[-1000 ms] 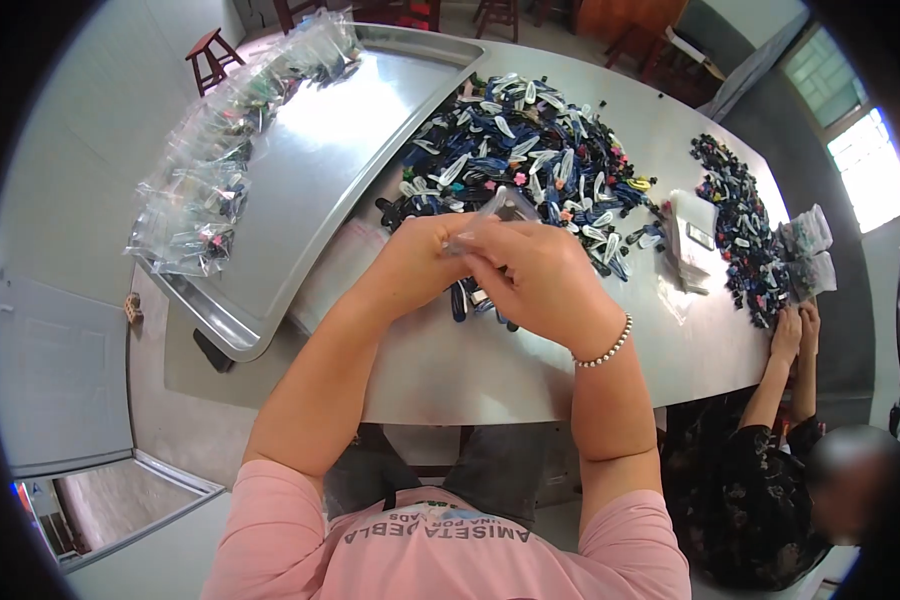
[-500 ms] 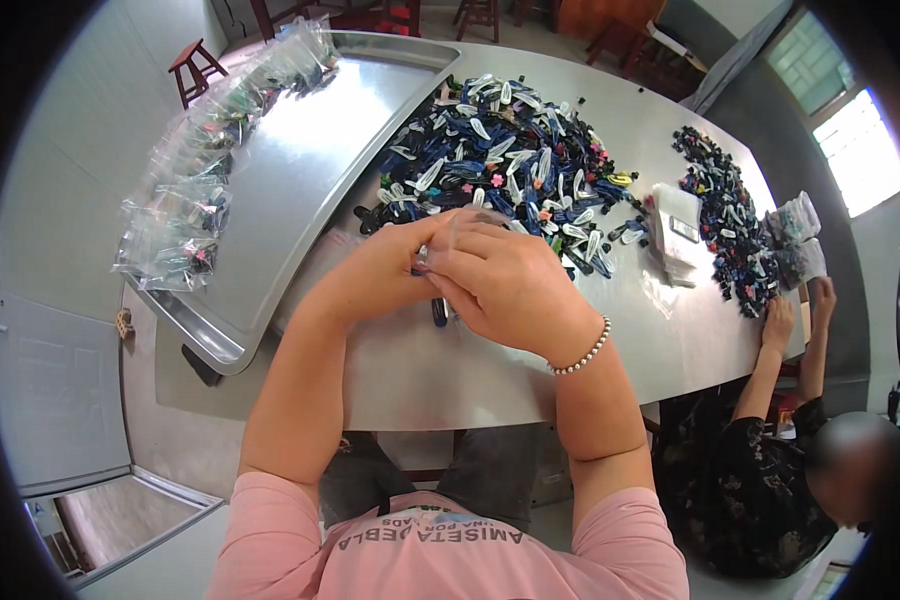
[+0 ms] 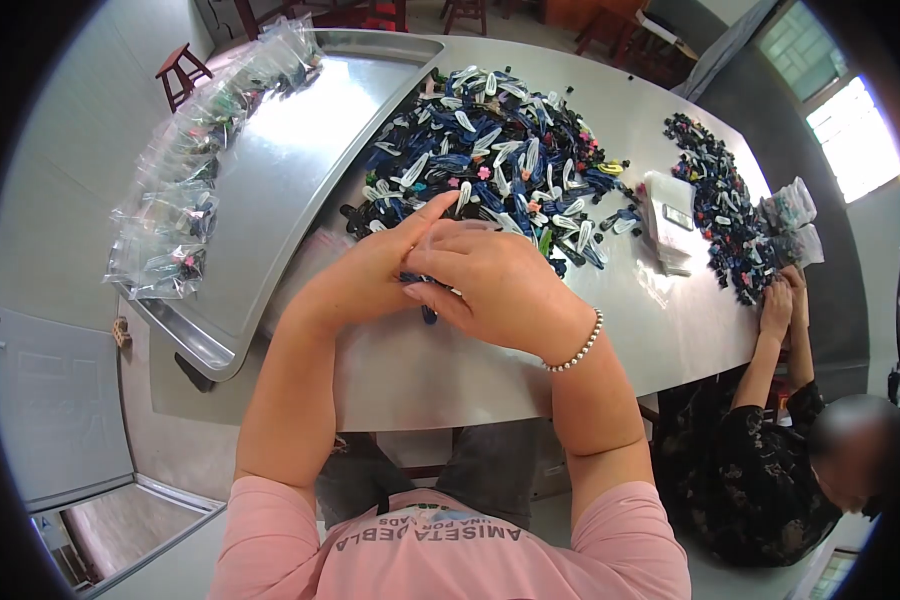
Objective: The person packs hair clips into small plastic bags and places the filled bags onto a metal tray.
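My left hand [image 3: 365, 272] and my right hand [image 3: 505, 285] meet over the near part of the table, at the front edge of a large heap of snap hair clips [image 3: 490, 150]. Fingers of my left hand close around a few dark blue hair clips [image 3: 429, 314], whose ends poke out below; one left finger points up towards the heap. My right hand is closed, its fingers bent over the left palm. A thin clear film, seemingly a small plastic bag [image 3: 455, 229], shows at the right fingers. Most of what lies between the hands is hidden.
A metal tray [image 3: 270, 170] on the left carries a row of filled clear bags [image 3: 175, 235]. Right of the heap lies a stack of flat plastic bags [image 3: 668, 222]. A co-worker's hands [image 3: 785, 300] are beside a second clip pile [image 3: 715, 200].
My right fingers have shifted slightly over the left palm, and one left finger now stretches upward. The co-worker's hands have come together. The whole view has shifted slightly.
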`<action>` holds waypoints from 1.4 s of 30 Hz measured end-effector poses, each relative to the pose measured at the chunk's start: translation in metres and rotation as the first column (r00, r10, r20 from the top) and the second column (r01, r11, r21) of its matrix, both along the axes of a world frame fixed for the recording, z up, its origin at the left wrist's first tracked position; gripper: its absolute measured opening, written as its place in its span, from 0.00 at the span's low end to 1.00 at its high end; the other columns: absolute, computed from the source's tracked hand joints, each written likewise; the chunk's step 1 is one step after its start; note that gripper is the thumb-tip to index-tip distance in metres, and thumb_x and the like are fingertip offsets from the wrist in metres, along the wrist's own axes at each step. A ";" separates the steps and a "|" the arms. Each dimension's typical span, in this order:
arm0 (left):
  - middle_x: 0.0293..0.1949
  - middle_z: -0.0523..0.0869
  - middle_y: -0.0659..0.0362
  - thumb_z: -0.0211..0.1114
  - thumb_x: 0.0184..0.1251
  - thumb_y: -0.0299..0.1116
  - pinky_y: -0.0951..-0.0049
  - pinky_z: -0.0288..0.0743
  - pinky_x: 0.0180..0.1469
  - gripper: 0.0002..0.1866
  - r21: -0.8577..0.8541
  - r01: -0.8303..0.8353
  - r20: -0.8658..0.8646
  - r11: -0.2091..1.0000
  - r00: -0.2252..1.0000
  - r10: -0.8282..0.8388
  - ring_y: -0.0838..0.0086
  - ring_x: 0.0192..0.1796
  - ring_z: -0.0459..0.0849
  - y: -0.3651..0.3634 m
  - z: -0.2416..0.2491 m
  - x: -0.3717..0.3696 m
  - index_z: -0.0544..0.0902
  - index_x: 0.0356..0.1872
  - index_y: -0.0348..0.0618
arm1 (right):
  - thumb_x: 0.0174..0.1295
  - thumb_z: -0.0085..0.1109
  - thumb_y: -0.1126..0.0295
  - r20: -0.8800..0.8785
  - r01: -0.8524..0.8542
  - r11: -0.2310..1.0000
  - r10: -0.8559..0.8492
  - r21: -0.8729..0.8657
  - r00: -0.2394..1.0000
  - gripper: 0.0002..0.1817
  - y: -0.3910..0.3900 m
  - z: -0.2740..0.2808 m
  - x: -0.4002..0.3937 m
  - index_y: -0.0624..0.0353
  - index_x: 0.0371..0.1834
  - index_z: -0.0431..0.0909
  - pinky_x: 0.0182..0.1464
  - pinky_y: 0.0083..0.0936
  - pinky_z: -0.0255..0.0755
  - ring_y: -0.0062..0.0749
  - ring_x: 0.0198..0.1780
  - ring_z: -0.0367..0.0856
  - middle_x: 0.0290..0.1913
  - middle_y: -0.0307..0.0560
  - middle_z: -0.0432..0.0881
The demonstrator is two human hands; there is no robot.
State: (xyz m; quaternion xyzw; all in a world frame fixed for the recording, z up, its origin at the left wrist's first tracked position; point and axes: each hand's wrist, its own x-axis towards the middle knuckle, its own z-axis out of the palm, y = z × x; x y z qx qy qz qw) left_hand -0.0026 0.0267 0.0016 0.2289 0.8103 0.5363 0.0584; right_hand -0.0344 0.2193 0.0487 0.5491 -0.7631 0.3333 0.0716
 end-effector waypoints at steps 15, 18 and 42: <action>0.53 0.83 0.63 0.76 0.54 0.25 0.74 0.75 0.58 0.33 0.326 0.004 0.110 0.945 0.993 -0.042 0.79 0.53 0.79 0.008 0.007 0.001 0.77 0.64 0.37 | 0.62 0.63 0.71 0.049 -0.020 0.999 0.022 -0.037 0.999 0.03 0.004 0.003 0.001 0.56 0.35 0.82 0.36 0.34 0.79 0.45 0.34 0.83 0.36 0.45 0.84; 0.49 0.85 0.65 0.76 0.57 0.27 0.77 0.77 0.53 0.22 0.346 -0.044 0.316 0.937 0.946 -0.073 0.82 0.50 0.80 0.005 -0.006 0.000 0.82 0.54 0.39 | 0.60 0.65 0.72 0.048 -0.013 1.000 0.013 -0.003 0.999 0.02 0.004 0.007 0.001 0.56 0.34 0.83 0.36 0.32 0.79 0.45 0.34 0.83 0.36 0.46 0.85; 0.44 0.89 0.58 0.75 0.58 0.24 0.75 0.78 0.53 0.21 0.371 -0.316 0.393 0.873 0.905 0.161 0.77 0.48 0.85 0.011 0.005 -0.004 0.83 0.54 0.37 | 0.74 0.42 0.45 0.207 0.826 0.547 -0.831 0.137 0.516 0.32 0.106 -0.089 -0.277 0.63 0.59 0.79 0.66 0.37 0.67 0.52 0.64 0.77 0.60 0.61 0.81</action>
